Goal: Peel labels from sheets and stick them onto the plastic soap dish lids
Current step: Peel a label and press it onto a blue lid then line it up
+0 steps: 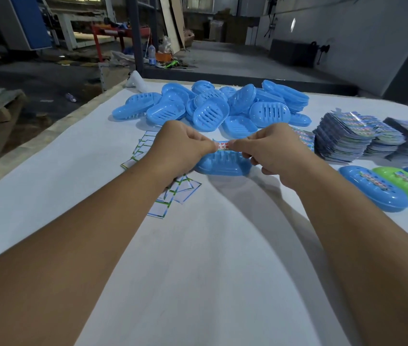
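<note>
left hand and right hand each pinch an end of a label with curled fingers, just above a blue soap dish lid on the white table. blue lid pile beyond; label sheet stacks right; peeled backing sheets left.

Two bare forearms, no sleeves in view on either. Left hand and right hand both bare: no gloves, rings, watch or wristband showing (upper arms cut off by the near edge). Fingernails mostly hidden, short where visible.
</note>
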The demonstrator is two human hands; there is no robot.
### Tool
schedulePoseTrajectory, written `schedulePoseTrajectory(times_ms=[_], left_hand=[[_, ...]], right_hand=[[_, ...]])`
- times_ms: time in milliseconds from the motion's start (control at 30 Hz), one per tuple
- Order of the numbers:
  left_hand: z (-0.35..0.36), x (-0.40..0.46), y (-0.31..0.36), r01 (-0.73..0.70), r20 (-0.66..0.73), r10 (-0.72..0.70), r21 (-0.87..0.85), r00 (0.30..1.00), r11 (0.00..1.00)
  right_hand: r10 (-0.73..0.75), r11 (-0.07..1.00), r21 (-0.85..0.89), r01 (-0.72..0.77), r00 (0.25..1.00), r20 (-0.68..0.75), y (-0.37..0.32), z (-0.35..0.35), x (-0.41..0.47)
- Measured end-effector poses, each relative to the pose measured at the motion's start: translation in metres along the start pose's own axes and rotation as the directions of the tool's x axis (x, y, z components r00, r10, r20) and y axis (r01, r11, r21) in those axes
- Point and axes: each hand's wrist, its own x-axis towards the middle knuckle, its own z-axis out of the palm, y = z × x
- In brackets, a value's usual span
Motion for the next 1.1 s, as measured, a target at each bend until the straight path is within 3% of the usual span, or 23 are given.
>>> schedulePoseTrajectory(times_ms=[233, 1100], left_hand=[[0.006, 0.007, -0.003, 0.037, 0.023, -0.039, 0.104, 0.999, 0.994], [0.011, 0.011, -0.001, 0.046, 0.001, -0.049, 0.283, 0.999, 0.958]], right_hand=[[0.003, 0.99, -0.14, -0.004, 1.0, -0.004, 0.007, 0.002, 0.003], [-0.046, 0.976, -0.215, 0.042, 0.999, -0.012, 0.012, 0.011, 0.01]])
